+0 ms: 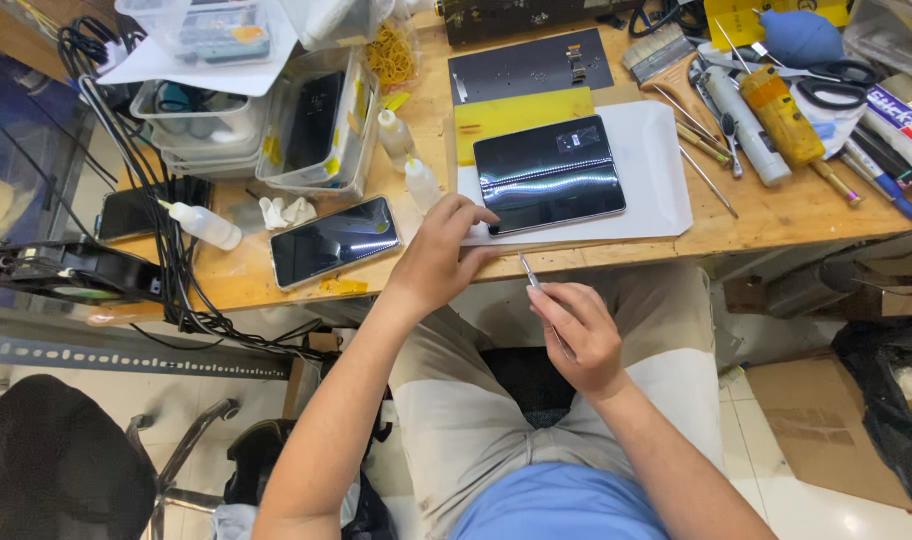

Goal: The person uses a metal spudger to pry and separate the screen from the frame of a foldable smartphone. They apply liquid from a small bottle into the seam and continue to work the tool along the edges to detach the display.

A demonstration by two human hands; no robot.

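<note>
Head view: the left hand (pixel 438 255) rests loose, fingertips on the near-left corner of a glossy black rectangular tablet (pixel 549 173) lying on white paper (pixel 656 175) atop the wooden worktop (pixel 776 215). Just right, the right hand (pixel 576 335) pinches slim metal tweezers (pixel 529 272), seemingly ready for prying, which needs a steady tip.

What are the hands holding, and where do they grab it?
The right hand holds thin metal tweezers by their lower end, tip pointing up. The left hand holds nothing; its fingers rest on the near left corner of the dark tablet.
</note>
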